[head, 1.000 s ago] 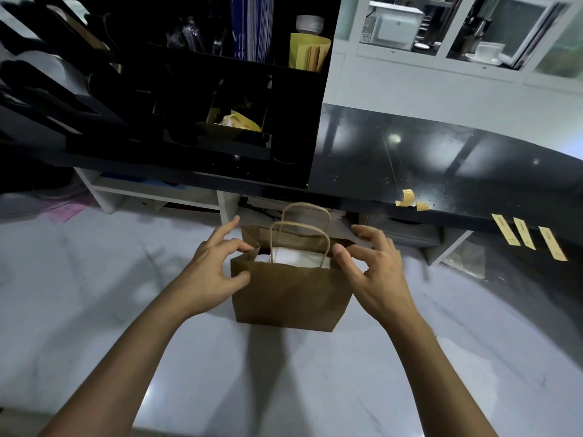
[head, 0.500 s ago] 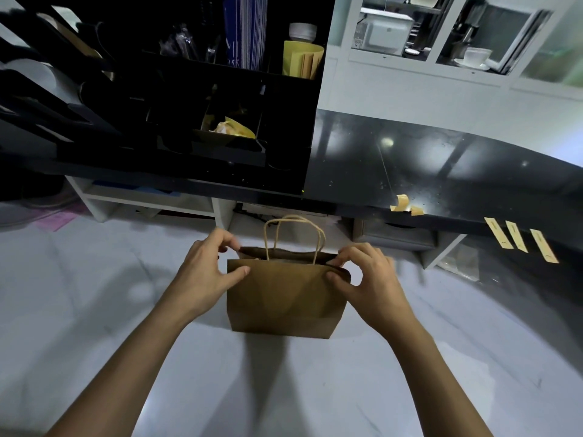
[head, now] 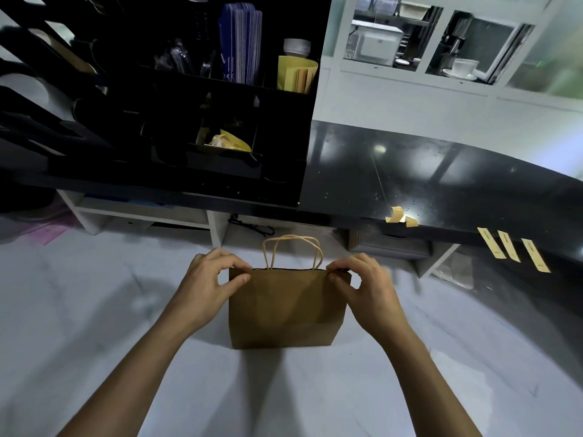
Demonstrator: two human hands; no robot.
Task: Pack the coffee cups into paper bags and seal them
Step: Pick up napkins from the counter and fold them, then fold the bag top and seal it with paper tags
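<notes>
Left to right. Black organizer rack sits on the dark counter at the far left, holding a stack of dark blue sleeves and a yellow holder with brown paper pieces in it.

Left hand pinches the top left corner of the paper bag, thumb on the near face, fingers curled over the rim. The bag stands upright on the white marble surface, centre frame, just in front of the counter edge. Mouth is pressed flat; both twisted paper handles stick up above it. Right hand does the same at the top right corner, pinching the rim.

Handling, my read: kraft paper, light, creases easily, holds a fold. Not slippery. Contents aren't visible, so I can't confirm cups inside; if they're there, keep it upright and don't squeeze the sides. Best hold is the top rim corners, as now, or the handles for carrying.

Further right, tape strips are stuck along the counter edge, plus a crumpled piece. Likely the sealing supply.

Writing: faint marks on the blue sleeves and the tape strips, too small to read. No logo on the bag face.
</notes>
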